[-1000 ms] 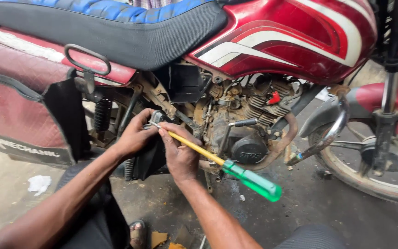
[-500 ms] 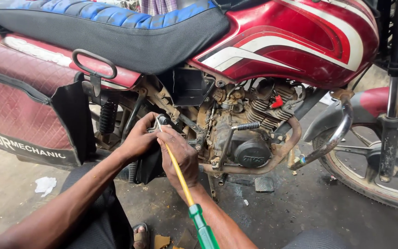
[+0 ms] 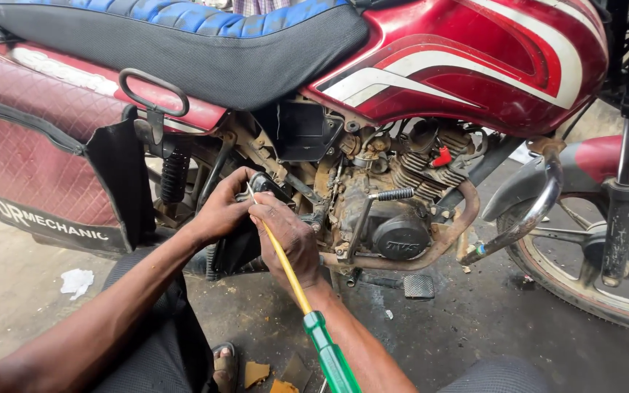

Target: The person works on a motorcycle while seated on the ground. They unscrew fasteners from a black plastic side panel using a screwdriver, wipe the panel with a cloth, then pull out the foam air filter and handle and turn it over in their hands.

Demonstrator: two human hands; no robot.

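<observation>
Screwdriver [image 3: 307, 306], yellow shaft and green handle, is gripped in the closed right hand [image 3: 289, 240]; its long axis runs up-left to a small fitting [image 3: 260, 182] below the motorcycle's seat edge [image 3: 183, 80], pinched by left-hand fingers [image 3: 238, 193].

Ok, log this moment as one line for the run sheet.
left hand: on small part at motorcycle frame | right hand: gripping screwdriver, tip at same part | green handle points down toward camera | engine untouched
</observation>
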